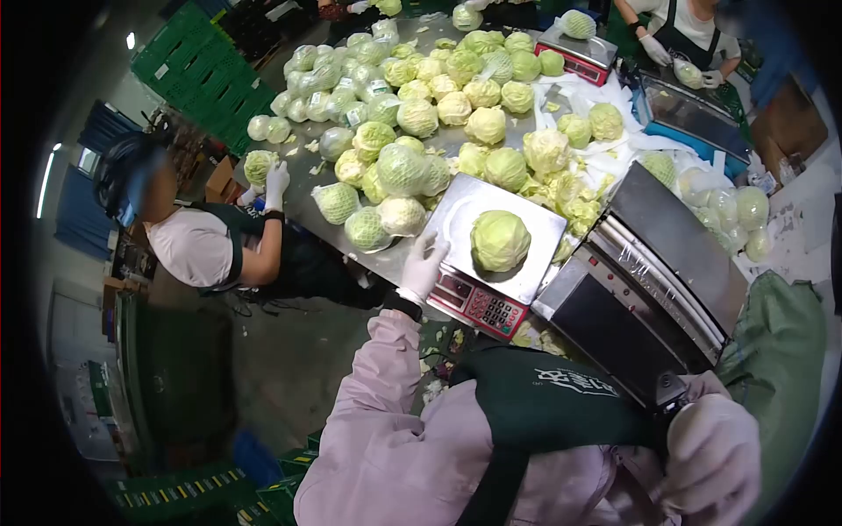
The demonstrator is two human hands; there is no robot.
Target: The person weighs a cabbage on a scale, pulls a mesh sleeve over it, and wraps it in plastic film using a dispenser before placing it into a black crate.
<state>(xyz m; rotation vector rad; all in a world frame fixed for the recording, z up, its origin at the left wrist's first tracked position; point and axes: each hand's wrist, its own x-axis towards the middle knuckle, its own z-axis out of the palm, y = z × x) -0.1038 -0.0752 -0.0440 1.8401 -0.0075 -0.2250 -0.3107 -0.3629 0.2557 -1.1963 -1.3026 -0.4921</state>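
Cabbage: one bare round head, sitting on the steel platform of the red digital scale, a bit right of the platform's middle, nothing gripping it.
Long axis: none worth mentioning, it's pretty much a ball, so no obvious way round for a grip.
Left hand: gloved, at the scale's left edge by the display, fingers loosely spread, pinching nothing I can see.
Cabbage from left hand: off to the right across the platform, with bare steel between them, so not touching.
Right hand: gloved, well right of the scale and on the wearer's side of it, way up near the lens. Too blurry, honestly, so can't tell if it's spread or closed on something.
Nearer hand: left, easily.
Right of scale: wrapping machine, just beside it.
Left of scale: netted cabbage, plus a co-worker further out holding another head.
Beyond scale: big pile of loose cabbages.
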